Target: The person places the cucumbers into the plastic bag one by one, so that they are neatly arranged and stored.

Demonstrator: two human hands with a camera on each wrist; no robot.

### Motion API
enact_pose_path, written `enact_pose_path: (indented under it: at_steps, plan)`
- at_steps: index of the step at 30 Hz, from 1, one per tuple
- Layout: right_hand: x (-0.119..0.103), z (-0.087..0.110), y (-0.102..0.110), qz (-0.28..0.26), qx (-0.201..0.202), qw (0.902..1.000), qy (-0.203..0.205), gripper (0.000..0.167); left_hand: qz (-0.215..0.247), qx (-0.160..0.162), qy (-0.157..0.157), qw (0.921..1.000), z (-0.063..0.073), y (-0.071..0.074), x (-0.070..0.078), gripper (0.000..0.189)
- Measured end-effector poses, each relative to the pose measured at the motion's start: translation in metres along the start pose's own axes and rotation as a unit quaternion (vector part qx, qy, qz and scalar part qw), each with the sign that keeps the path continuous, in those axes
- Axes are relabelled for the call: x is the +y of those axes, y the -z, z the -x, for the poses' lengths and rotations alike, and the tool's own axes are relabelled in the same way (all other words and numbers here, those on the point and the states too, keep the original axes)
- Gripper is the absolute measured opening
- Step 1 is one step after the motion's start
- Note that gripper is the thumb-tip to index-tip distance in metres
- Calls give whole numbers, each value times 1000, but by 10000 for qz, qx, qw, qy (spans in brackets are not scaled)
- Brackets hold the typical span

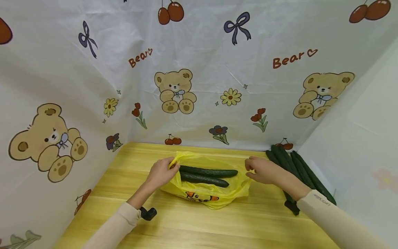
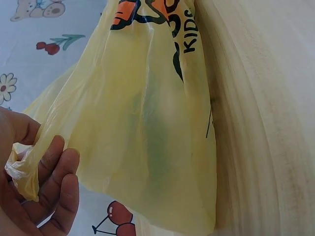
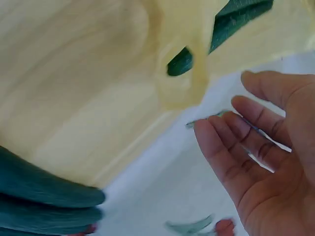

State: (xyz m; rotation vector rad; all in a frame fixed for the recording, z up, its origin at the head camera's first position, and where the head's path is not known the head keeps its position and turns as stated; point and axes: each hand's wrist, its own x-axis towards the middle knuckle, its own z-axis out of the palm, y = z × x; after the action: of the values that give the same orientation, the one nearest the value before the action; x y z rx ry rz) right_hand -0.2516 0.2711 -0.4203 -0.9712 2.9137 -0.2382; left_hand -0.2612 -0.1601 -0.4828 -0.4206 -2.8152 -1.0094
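A yellow plastic bag (image 1: 214,202) with a printed cartoon lies on the table, its mouth spread. Inside it are two dark green cucumbers (image 1: 206,172), side by side. My left hand (image 1: 161,171) pinches the bag's left edge; in the left wrist view the bunched film sits between that hand's thumb and fingers (image 2: 58,162). My right hand (image 1: 261,169) is beside the bag's right edge. In the right wrist view its fingers (image 3: 221,142) are loosely bent, apart from the bag, with nothing between them.
Several more cucumbers (image 1: 306,173) lie together at the right, beyond and below my right forearm. A small black object (image 1: 148,213) shows near my left wrist, and another black piece (image 1: 292,207) under the right forearm. A bear-print cloth (image 1: 199,58) hangs behind the wooden table (image 1: 199,228).
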Motion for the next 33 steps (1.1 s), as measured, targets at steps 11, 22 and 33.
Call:
enact_pose_path:
  at_steps: [11,22,33]
  plan:
    - [54,68,-20,-588,680,9822,-1652,24,-17,-8,87,10000,4,1,-4,26]
    - [74,117,-45,-883,-91,9624,-2568,45,-147,104,374,9991,19,8,-12,29]
    - [76,123,-70,-469,-151,9530,-2988,72,164,-112,527,9984,25,3,-7,26]
